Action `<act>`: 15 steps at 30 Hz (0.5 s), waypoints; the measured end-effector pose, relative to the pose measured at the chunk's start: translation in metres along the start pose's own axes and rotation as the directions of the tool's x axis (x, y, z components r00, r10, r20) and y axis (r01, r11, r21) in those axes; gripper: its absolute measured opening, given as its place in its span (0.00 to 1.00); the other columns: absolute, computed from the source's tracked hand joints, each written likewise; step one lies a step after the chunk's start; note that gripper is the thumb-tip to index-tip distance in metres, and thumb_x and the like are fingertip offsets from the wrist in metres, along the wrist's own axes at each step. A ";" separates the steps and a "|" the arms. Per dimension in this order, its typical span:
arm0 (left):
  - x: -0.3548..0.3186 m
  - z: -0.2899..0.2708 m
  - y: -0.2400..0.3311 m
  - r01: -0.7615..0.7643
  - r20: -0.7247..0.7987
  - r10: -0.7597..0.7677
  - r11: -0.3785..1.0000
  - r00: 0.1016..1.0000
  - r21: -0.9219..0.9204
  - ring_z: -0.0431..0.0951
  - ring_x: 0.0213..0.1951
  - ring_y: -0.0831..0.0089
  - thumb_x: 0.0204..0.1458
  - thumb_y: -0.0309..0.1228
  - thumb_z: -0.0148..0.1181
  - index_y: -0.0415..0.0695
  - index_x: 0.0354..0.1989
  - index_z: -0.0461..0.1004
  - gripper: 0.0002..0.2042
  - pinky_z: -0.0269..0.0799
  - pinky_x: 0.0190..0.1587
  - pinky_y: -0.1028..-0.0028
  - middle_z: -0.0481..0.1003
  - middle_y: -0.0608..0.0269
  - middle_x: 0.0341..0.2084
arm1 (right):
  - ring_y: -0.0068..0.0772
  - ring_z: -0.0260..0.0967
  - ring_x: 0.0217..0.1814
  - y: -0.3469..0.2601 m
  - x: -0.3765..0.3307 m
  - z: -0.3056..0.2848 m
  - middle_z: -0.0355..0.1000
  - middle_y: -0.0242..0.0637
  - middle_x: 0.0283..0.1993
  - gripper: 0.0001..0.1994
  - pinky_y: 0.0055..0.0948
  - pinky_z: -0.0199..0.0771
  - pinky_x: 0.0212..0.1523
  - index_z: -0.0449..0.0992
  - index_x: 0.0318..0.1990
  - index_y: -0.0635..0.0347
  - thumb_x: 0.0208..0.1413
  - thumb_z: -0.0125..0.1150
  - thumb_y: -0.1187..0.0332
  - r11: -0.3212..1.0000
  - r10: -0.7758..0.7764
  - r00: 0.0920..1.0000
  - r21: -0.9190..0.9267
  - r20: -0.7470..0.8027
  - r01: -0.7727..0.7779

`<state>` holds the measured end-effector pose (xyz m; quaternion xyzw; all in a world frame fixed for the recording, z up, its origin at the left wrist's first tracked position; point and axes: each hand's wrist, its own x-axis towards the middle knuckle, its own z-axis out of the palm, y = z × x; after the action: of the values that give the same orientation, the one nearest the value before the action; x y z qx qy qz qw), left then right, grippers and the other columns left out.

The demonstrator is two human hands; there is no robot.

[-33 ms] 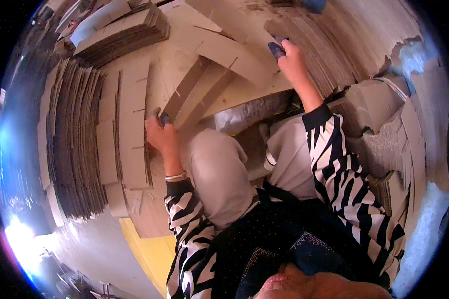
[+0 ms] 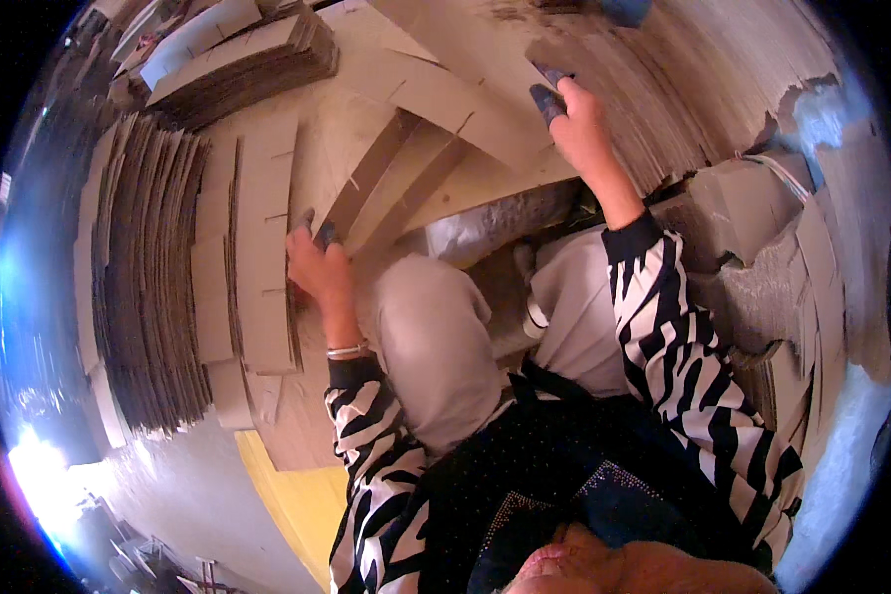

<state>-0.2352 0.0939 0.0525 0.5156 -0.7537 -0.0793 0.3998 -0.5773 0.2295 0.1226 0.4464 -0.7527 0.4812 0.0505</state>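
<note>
Big fan of flat brown die-cut cardboard sheets (image 2: 158, 277) fills left of frame, another stack (image 2: 247, 59) upper left; centre, the slotted tan cardboard blank (image 2: 436, 129) in hand lies angled from upper centre down to centre-left; right hand (image 2: 579, 124), upper centre-right, fingers curled shut on blank's top edge, left hand (image 2: 317, 267), centre-left, closed on its lower folded strip. Judgement: fold goes best with both ends gripped firm, creasing along the slots, kept square so flaps don't tear; no containers visible, only flat stacks.
</note>
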 end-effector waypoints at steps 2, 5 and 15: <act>0.006 0.010 0.011 -0.108 0.009 0.108 0.993 0.994 0.052 0.77 0.42 0.57 0.45 0.33 0.60 0.47 0.44 0.77 0.15 0.67 0.46 0.57 0.77 0.56 0.38 | 0.57 0.70 0.30 -0.029 -0.017 -0.012 0.71 0.52 0.26 0.11 0.46 0.67 0.30 0.73 0.39 0.60 0.52 0.61 0.64 0.985 -0.175 0.985 -0.003 0.004 0.175; 0.022 0.020 0.025 -0.205 0.163 0.174 0.958 0.971 0.200 0.77 0.41 0.59 0.44 0.35 0.61 0.52 0.44 0.78 0.16 0.62 0.49 0.55 0.78 0.59 0.35 | 0.59 0.68 0.31 -0.052 -0.045 0.002 0.71 0.55 0.30 0.09 0.39 0.70 0.33 0.73 0.39 0.64 0.53 0.61 0.68 0.982 -0.169 0.961 0.121 0.219 0.145; 0.055 0.033 0.023 -0.222 0.373 0.049 0.872 0.926 0.436 0.77 0.39 0.63 0.41 0.33 0.60 0.54 0.35 0.79 0.10 0.60 0.41 0.58 0.78 0.64 0.28 | 0.54 0.72 0.33 -0.077 -0.049 0.008 0.73 0.47 0.26 0.08 0.51 0.70 0.32 0.73 0.34 0.60 0.43 0.55 0.76 0.951 -0.239 0.884 -0.086 0.402 0.296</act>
<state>-0.2826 0.0483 0.0715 0.5196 -0.8438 0.0443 0.1265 -0.4898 0.2429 0.1457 0.6272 -0.7117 0.3164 -0.0009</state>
